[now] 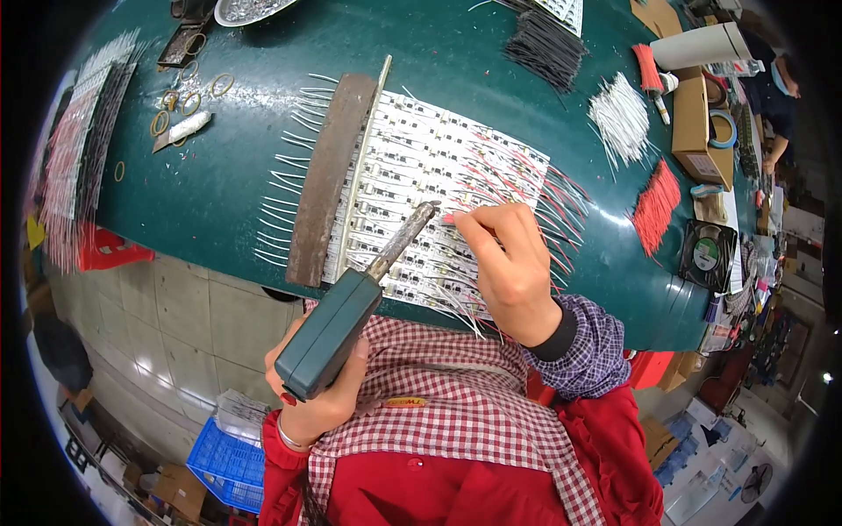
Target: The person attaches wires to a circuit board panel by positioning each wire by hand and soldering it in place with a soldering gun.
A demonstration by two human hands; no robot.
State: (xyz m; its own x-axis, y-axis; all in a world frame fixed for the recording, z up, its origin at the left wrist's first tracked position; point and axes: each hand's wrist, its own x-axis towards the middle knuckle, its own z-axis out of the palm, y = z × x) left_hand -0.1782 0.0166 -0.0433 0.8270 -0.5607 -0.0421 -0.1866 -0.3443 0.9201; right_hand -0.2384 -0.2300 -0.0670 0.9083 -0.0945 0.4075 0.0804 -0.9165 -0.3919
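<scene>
My left hand point(329, 405) is wrapped round a soldering gun point(326, 331) with a dark green body and a metal barrel. Its tip point(431, 207) is over a sheet of small white circuit boards point(395, 175), close to the fingertips of my right hand point(517, 267). Those fingers are pinched together low over the sheet. Something red shows at their tips, but I cannot tell whether it is a wire end or a nail. Red and white wires point(561, 206) stick out from the sheet's right side, white ones from its left.
A brown bar point(329, 184) and a thin pale strip point(364, 167) lie across the sheet's left part. Bundles of white wires point(618, 121), red wires point(658, 208) and black wires point(545, 48) lie to the right and back. A cardboard box point(702, 131) stands at the right.
</scene>
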